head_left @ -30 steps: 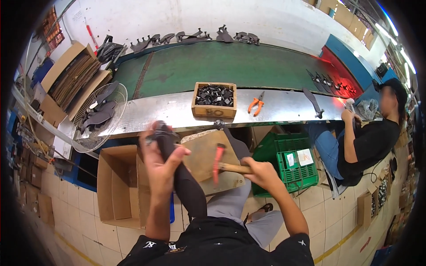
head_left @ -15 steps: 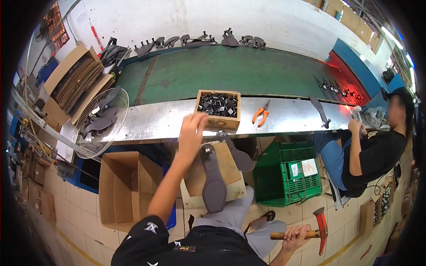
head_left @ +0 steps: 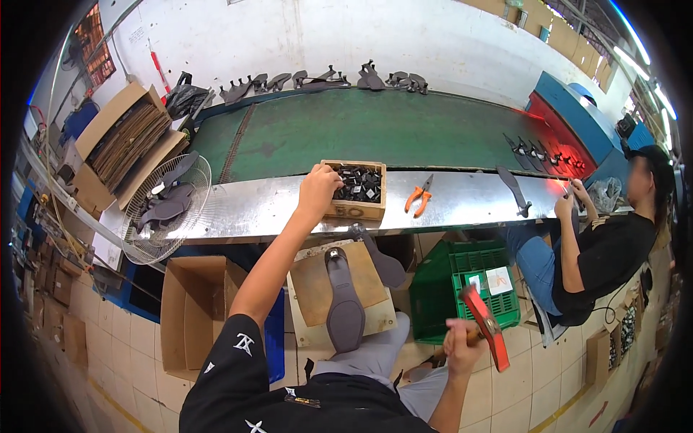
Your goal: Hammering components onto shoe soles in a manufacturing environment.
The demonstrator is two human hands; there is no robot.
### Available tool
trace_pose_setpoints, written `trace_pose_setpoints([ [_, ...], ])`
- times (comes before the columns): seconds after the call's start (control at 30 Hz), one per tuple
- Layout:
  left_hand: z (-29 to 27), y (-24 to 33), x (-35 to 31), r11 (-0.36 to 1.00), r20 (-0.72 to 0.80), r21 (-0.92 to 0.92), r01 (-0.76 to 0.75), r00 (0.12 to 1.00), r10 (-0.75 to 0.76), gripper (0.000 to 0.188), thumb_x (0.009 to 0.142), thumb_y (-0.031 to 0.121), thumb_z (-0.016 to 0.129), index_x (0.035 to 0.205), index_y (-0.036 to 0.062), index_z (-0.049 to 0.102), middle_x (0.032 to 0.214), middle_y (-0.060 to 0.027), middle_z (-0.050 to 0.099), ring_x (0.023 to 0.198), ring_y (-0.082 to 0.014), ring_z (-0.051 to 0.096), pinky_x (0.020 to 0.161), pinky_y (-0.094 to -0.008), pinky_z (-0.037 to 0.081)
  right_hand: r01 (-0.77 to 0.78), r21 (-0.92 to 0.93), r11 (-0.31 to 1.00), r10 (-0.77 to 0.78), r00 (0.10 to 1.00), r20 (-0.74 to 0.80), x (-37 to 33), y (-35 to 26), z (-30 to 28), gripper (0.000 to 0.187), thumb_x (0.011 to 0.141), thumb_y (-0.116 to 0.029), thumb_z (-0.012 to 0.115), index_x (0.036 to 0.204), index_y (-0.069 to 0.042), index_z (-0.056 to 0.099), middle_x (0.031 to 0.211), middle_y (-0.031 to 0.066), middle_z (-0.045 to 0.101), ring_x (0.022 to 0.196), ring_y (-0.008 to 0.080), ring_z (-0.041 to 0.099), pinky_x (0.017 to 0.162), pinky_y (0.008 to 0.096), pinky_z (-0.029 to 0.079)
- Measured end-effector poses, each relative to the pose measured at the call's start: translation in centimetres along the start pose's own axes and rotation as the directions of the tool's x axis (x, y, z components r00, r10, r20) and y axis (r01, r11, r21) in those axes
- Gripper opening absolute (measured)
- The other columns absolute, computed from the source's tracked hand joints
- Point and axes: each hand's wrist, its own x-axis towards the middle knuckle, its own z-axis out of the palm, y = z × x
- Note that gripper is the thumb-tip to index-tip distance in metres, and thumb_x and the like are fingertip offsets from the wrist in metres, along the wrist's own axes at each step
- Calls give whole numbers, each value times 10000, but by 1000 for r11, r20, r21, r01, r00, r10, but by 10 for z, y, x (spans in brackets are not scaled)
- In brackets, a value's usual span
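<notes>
My left hand (head_left: 320, 190) reaches over the left side of a wooden box (head_left: 349, 210) filled with small black pieces (head_left: 363, 183). Its fingers are bent down among them, and whatever they pinch is hidden. In my right hand (head_left: 463, 346), gripped by its wooden handle, is a hammer with a red head (head_left: 488, 328), raised to the right of my lap. Across a tan-topped board (head_left: 375, 270) on my lap lies a dark grey shoe sole (head_left: 346, 313), its heel end pointing away from me. Another grey sole (head_left: 384, 265) lies at the board's right edge.
Orange-handled pliers (head_left: 419, 200) and a sole (head_left: 513, 190) lie on the metal ledge. Behind runs a green conveyor belt (head_left: 325, 123). A wire basket (head_left: 166, 206) holds soles. Below stand a cardboard box (head_left: 195, 317) and a green crate (head_left: 462, 263). A co-worker (head_left: 613, 245) sits at right.
My left hand has gone from in front of the wooden box to its left side, fingers among the pieces. My right hand has lifted the hammer up and slightly left, tilting its head.
</notes>
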Motion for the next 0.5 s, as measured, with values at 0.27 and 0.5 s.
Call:
trace_pose_setpoints([
  [0.27, -38, 19, -27, 973, 19, -221, 64, 998, -62, 85, 860, 105, 684, 923, 50, 667, 952, -107, 655, 940, -306, 610, 798, -405, 501, 111, -68, 991, -99, 982, 160, 88, -11, 116, 197, 982, -120, 626, 1130, -4, 684, 803, 2, 662, 479, -13, 375, 435, 176, 276],
  [0.5, -23, 8, -27, 972, 28, -217, 85, 996, -81, 133, 858, 98, 672, 985, 69, 697, 973, -110, 657, 1002, -311, 616, 841, -412, 511, 110, -28, 994, -104, 979, 175, 76, -4, 119, 194, 981, -127, 629, 1108, 9, 686, 736, 34, 650, 467, -3, 383, 430, 177, 272],
])
